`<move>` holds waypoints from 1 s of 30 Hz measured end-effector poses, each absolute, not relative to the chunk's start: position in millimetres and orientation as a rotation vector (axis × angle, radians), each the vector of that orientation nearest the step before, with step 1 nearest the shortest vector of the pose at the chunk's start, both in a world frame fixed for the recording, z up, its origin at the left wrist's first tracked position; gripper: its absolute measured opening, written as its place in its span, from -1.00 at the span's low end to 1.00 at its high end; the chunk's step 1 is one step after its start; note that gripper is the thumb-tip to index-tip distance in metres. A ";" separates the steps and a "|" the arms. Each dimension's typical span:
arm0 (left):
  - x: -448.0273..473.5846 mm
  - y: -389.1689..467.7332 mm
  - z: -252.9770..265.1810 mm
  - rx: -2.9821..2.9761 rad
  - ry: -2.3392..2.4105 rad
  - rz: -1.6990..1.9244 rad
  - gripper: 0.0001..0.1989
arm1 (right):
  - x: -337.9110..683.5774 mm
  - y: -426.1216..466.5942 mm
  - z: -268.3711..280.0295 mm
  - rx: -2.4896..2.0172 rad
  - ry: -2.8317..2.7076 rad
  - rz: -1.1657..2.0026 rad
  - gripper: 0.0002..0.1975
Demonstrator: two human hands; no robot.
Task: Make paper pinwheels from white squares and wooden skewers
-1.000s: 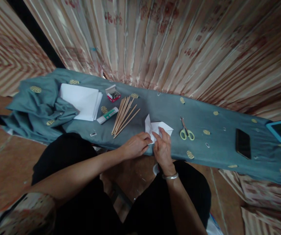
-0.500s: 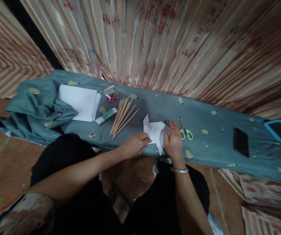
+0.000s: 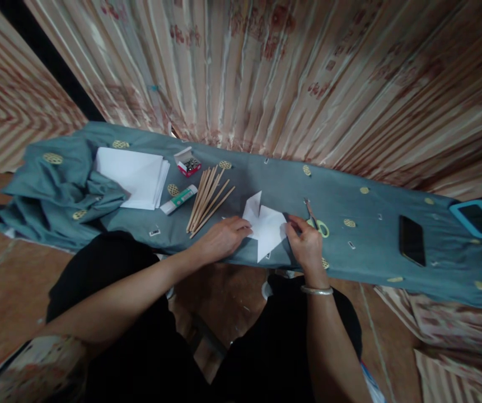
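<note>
The folded paper (image 3: 269, 226) is on the counter (image 3: 370, 254), near its front edge, between the person's two hands. It is white and has pointed corners: one corner points toward the person, and another one points to the far side. The left hand (image 3: 226, 238) is at the left side of this paper, and its fingers are together, clamped on the edge. The right hand (image 3: 307, 245) is at the opposite side; its fingers pinch the right corner between thumb and forefinger. On the right wrist there is a silver bracelet (image 3: 317, 290).

Just beyond the right hand lie the scissors (image 3: 323, 228), with yellow-green handles (one loop is partly hidden by the hand) and with the blades pointing away from the person. To the left of the paper, several wooden sticks (image 3: 207, 201) lie in a loose bundle. Just beside them is a green and white packet (image 3: 179, 200), and behind this stands a small open box (image 3: 188, 162) with shiny little pieces inside. Farther left there is a stack of white sheets (image 3: 129, 176). Well apart, on the right, lie a dark phone (image 3: 412, 240) and a blue-framed tablet (image 3: 454, 210).
</note>
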State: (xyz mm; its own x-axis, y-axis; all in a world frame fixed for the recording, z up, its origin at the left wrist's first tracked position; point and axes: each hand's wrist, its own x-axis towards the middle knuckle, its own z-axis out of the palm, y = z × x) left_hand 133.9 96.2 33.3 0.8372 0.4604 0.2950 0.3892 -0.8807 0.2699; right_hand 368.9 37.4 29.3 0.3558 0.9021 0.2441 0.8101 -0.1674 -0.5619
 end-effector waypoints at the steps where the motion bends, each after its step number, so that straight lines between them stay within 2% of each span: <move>1: 133.5 98.5 33.8 2.821 0.665 0.528 -0.79 | 369.3 35.4 29.5 -2.005 -1.469 0.204 -0.60; 8: 130.6 116.3 34.9 2.811 0.729 0.576 -0.73 | 368.1 18.3 27.4 -1.926 -1.336 0.394 -0.64; 13: 131.9 117.0 37.4 2.775 0.770 0.649 -0.73 | 364.5 7.4 22.0 -1.895 -1.260 0.572 -0.57; 22: 143.2 78.8 26.9 2.764 0.508 0.442 -0.80 | 360.9 4.8 26.7 -1.986 -1.361 0.388 -0.60; 30: 144.2 76.6 27.3 2.802 0.515 0.417 -0.84 | 363.5 3.1 24.6 -1.940 -1.336 0.433 -0.61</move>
State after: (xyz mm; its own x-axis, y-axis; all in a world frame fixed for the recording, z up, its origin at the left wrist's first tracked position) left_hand 144.2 76.6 27.3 0.8960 0.3796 0.2305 0.3045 -0.9029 0.3033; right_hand 363.5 3.1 24.6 0.4034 0.9065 0.1248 0.6607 -0.1942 -0.7251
